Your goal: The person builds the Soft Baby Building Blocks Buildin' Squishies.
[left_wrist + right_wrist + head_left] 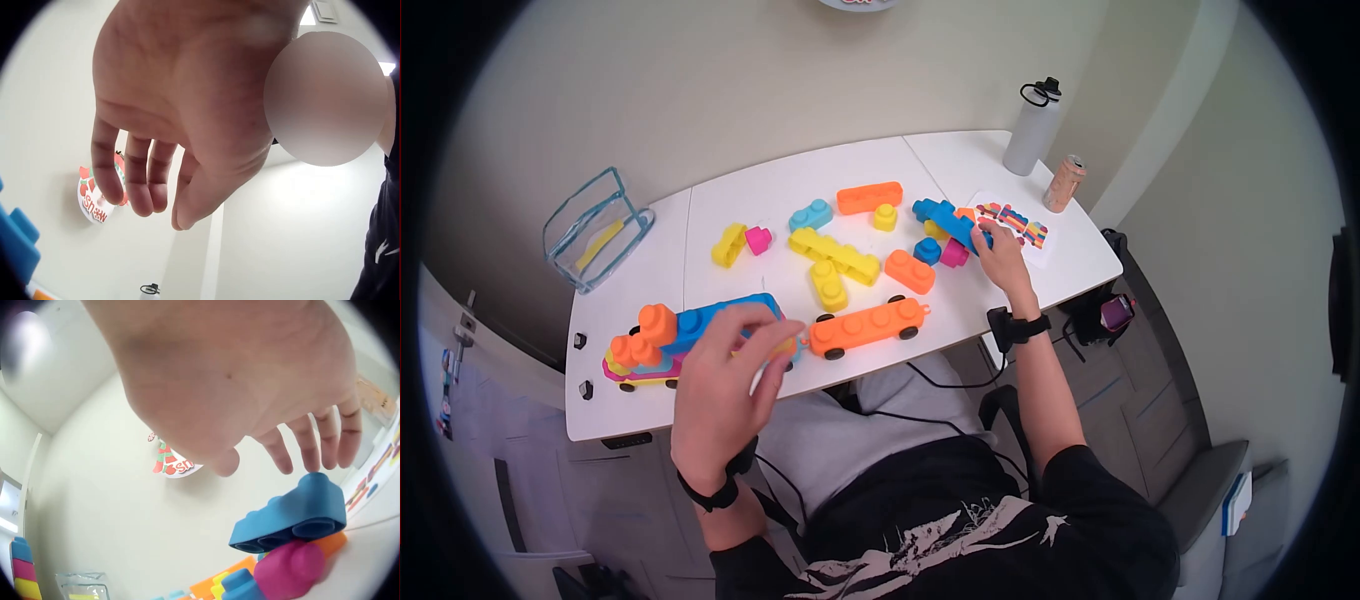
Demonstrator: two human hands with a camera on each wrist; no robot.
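My left hand [725,390] hovers over the toy train [643,378] at the table's left, fingers loosely bent and holding nothing. The train carries blue and orange blocks, and the hand hides part of it. Hitched at its right is an orange wheeled car [867,328] with bare studs. On the right, my right hand [1006,262] reaches to a long blue block [945,219]. In the right wrist view its fingertips are right at a stud of that block, with the thumb held apart. The blue block lies tilted over a pink block [289,570] and other pieces.
Loose yellow blocks [835,256], orange blocks [870,197] and a light-blue block [811,215] lie mid-table. A printed picture sheet [1032,250], a can [1065,184] and a bottle [1031,130] are at the right. A clear bag [597,232] stands at the left.
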